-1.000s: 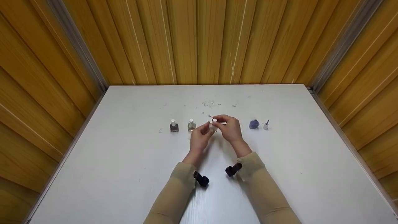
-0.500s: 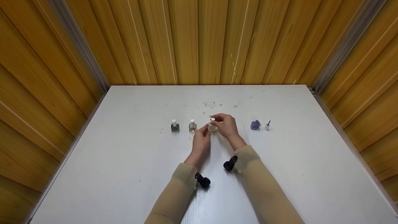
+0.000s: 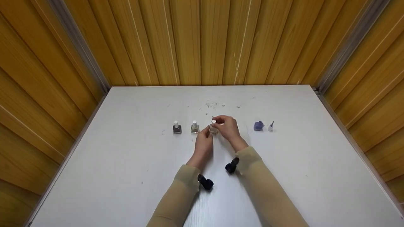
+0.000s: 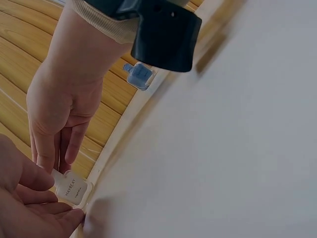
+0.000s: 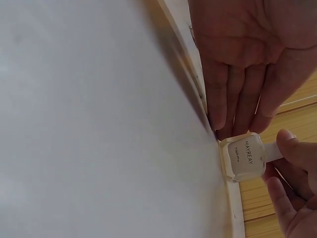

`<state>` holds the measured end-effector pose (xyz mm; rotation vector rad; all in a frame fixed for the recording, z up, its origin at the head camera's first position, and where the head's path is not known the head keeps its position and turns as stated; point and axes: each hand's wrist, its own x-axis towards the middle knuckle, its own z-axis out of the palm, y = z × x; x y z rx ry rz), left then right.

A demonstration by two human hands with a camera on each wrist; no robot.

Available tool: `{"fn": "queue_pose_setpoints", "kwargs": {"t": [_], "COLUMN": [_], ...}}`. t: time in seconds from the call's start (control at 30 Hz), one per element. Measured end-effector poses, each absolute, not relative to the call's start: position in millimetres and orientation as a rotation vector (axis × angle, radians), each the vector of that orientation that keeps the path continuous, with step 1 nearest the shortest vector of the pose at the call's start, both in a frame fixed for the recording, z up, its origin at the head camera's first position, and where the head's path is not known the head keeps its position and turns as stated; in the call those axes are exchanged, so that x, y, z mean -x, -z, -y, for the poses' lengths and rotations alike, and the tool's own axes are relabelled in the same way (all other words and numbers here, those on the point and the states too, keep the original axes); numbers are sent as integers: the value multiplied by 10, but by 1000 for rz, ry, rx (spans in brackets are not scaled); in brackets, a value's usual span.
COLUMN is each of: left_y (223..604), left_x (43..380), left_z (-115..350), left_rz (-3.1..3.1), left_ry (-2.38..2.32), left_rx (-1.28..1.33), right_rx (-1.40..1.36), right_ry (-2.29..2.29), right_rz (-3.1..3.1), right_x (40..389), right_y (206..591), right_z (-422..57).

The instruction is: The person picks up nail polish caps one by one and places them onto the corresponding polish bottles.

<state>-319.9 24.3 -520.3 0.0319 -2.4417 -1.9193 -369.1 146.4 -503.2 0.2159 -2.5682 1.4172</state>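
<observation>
A small square nail polish bottle (image 3: 213,130) of pale polish with a white cap stands upright on the table, its lettering readable in both wrist views. My right hand (image 3: 229,128) pinches its cap (image 5: 273,151) between thumb and fingers. Beside the glass, my left hand (image 3: 204,144) holds its fingers nearly straight; the fingertips are at the bottle's side, and in the right wrist view (image 5: 246,157) they seem to touch it lightly. Left of the hands stand a clear-greenish nail polish bottle (image 3: 195,128) and a dark one (image 3: 177,129), both capped.
To the right sit an uncapped purple-blue nail polish bottle (image 3: 258,126) and its white cap (image 3: 270,128), brush pointing up. Small marks (image 3: 212,105) dot the white table (image 3: 126,151) toward the back. Wood-patterned walls (image 3: 202,41) enclose three sides.
The pale bottle has come down and left to stand in line with the other two. My right hand moved left with it; the left hand's fingers loosened from around the glass.
</observation>
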Motion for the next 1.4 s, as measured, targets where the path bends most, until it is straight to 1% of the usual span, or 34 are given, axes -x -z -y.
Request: {"fn": "queue_pose_setpoints", "kwargs": {"t": [0.37,0.6,0.73,0.9,1.03,1.13,1.27,1.4], "left_y": [5165,5038,4889,4693,4588,4558,4575,4647], "left_x": [3163,3063,2942,2830,2870,2951,3065,3205], "left_z": [-275,-348,-424,-508,-639,-757,-933,-1117], "left_rz": [2477,2528,2556,2320,2136,2109,2218,2374], "left_ry": [1814,1694,1432,1221,1319,1477,1692,1906], "left_rx": [-45,-12,78,290,464,528,518,445], "right_rx": [-274,-303,-268,-206,-177,-133,31,244], "right_ry": [-1491,-1501,-1505,-1569,-1613,-1615,-1603,-1605], "right_rz": [2538,2466,2360,2166,1979,1888,1877,1896], "right_x": [3678,3626,3549,3445,3363,3295,3212,3162], "right_y": [5055,5012,4869,4618,4434,4334,4301,4389], "right_z": [-1493,-1562,-1667,-1886,-2148,-2366,-2698,-3051]}}
